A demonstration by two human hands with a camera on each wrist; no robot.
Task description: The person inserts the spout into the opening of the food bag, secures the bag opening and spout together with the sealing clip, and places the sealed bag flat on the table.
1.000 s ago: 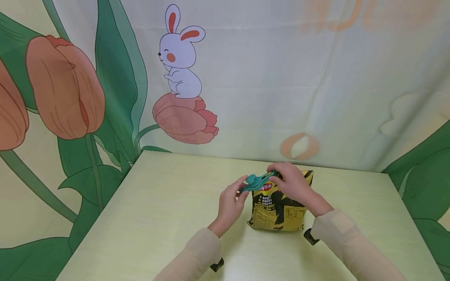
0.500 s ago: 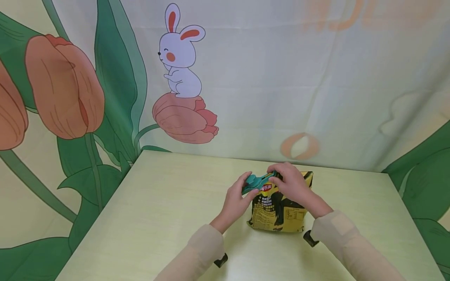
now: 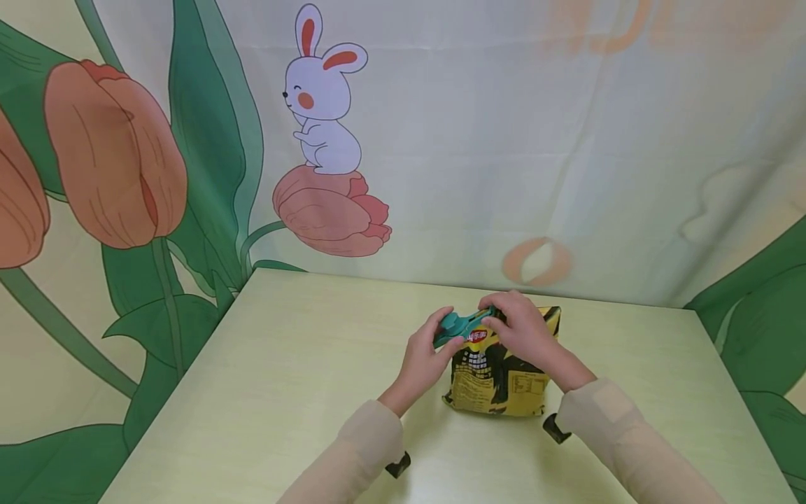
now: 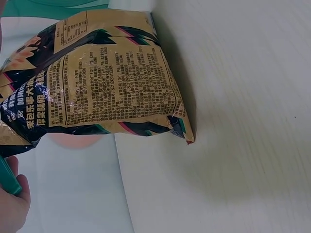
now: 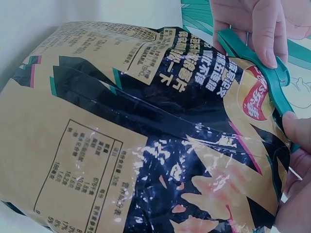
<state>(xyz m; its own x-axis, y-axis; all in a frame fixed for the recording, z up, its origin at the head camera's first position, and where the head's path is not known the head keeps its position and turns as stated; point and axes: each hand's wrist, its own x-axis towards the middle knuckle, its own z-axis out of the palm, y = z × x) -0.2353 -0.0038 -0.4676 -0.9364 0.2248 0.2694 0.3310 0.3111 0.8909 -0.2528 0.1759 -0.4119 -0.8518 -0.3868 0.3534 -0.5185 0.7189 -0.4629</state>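
Note:
A yellow and black chip bag [image 3: 497, 385] stands upright on the table, its printed back facing me. Across its top left corner lies a teal bag clip [image 3: 462, 326]. My left hand [image 3: 427, 358] pinches the clip's left end between thumb and fingers; the left wrist view shows a bit of the clip [image 4: 8, 178] in that hand [image 4: 12, 206]. With my right hand [image 3: 524, 327] I grip the clip's other end at the bag's top edge. Seen from the right wrist, the clip [image 5: 243, 52] runs along the bag's top; how far its arms are closed is unclear.
The pale wooden table [image 3: 302, 364] reaches back to a printed cloth [image 3: 472, 154] with tulips and a rabbit. Black wrist devices [image 3: 557, 428] hang under both sleeves. No other objects stand on the table near the bag.
My left hand has shifted slightly right and up along the clip, its thumb now lying across the clip's lower side. The right hand and the bag have hardly moved.

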